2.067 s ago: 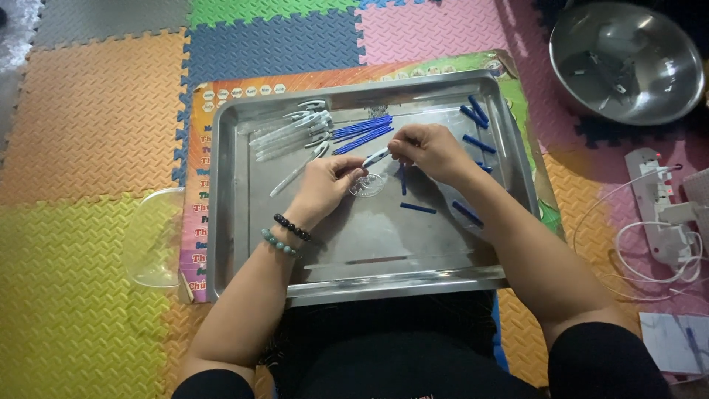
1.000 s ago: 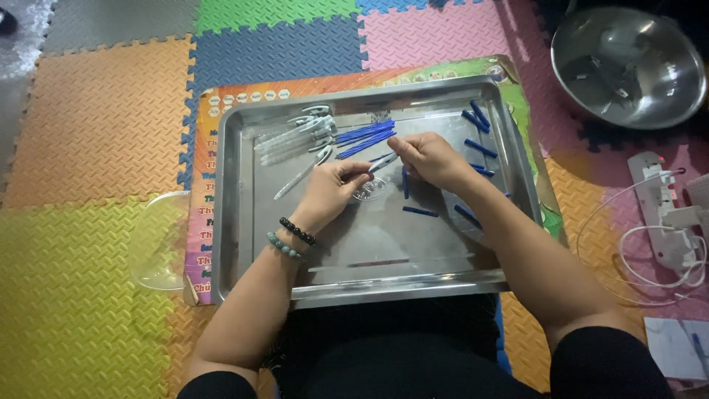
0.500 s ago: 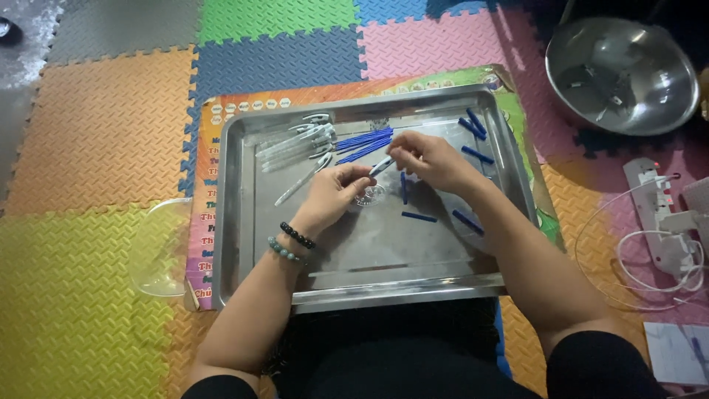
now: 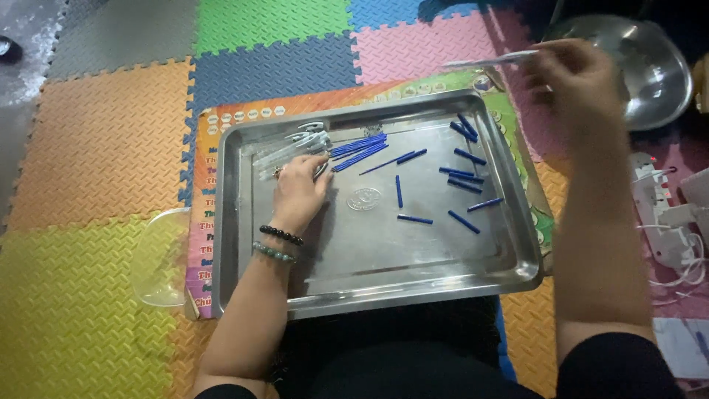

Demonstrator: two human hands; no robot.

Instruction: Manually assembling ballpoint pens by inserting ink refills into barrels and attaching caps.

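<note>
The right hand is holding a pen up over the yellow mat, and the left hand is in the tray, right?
Not quite. In the head view the right hand holds the pen over the pink mat, not yellow. The left hand is in the tray.

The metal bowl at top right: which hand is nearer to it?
Right. The right hand, holding a clear pen barrel, is raised beside the metal bowl; the left hand rests in the tray.

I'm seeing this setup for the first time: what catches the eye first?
A steel tray on bright foam floor tiles, strewn with blue pen caps. The left hand rests on clear pen barrels at the tray's far-left corner; the right hand lifts one pen beside a metal bowl.
</note>
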